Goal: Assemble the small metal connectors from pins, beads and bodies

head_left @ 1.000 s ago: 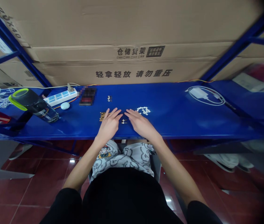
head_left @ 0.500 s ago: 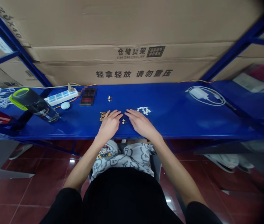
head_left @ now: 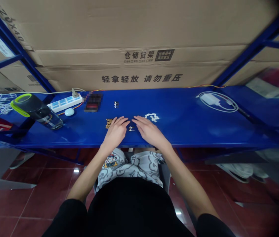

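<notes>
Hardly anything has moved since the earlier frame; only the view has slipped by a touch. Largest is the cardboard box [head_left: 139, 36], which backs the far edge of the blue table [head_left: 191, 131]. At the left are a bottle [head_left: 44, 110] and a power strip [head_left: 66, 103], the strip probably set there to be near its wires; at the far right, a charger [head_left: 209, 98] sits within its coiled cable, likely looped to keep it tidy.

Both hands are palm down with fingers outstretched and gripping nothing that shows, seemingly resting on the near part of the table; their undersides are hidden. Left hand [head_left: 117, 129] and right hand [head_left: 146, 128] angle toward each other, fingertips apart.

Like pieces lie together, perhaps to keep kinds separate. White beads [head_left: 153, 117] lie just beyond and right of the right hand. Gold screws [head_left: 109, 123] lie just left of the left hand, partly covered by it. Smallest are the joined pieces: a far group [head_left: 116, 104] beyond the left hand, and a near pair [head_left: 131, 128] between both hands.
</notes>
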Available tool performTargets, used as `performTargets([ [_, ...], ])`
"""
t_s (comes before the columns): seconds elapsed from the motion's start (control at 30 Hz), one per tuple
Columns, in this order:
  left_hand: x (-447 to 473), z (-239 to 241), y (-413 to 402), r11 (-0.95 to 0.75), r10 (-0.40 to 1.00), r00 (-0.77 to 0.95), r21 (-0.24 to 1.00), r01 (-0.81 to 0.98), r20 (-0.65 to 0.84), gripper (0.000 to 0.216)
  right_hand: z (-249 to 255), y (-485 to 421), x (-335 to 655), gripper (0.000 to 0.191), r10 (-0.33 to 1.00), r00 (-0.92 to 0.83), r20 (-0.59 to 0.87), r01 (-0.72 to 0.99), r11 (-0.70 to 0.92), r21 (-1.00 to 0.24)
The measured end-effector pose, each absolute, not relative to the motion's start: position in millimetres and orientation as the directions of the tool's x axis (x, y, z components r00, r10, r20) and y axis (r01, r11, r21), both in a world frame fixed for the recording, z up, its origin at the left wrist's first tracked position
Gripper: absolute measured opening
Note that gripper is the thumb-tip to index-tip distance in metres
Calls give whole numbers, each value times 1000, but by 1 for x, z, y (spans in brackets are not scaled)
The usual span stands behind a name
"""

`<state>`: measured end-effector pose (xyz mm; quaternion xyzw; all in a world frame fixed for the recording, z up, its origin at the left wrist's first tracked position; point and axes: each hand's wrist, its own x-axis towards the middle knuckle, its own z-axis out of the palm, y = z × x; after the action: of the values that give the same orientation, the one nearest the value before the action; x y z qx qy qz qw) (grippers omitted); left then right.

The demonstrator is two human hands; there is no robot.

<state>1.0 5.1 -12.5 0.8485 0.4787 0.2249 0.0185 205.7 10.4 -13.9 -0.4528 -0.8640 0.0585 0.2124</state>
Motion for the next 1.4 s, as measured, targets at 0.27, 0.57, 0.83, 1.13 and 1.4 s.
performTargets([
  [0.27,0,-14,6,-540,813,435,220,813,388,40,-15,10,203,46,783,-507,360,772,598,-214],
  [0.57,1,-10,4,-523,815,393,250,815,425,30,-14,4,199,42,838,-166,520,969,236,-71],
  [0.83,-14,9,0,-401,870,262,289,869,418,10,-9,-1,211,36,841,-116,528,978,190,-88],
  [1.13,-45,19,0,-350,899,255,234,907,356,16,-10,1,211,36,810,-171,561,960,265,-90],
  [1.4,-24,14,-1,-359,881,258,206,910,395,16,-9,3,210,34,775,-201,599,941,323,-103],
])
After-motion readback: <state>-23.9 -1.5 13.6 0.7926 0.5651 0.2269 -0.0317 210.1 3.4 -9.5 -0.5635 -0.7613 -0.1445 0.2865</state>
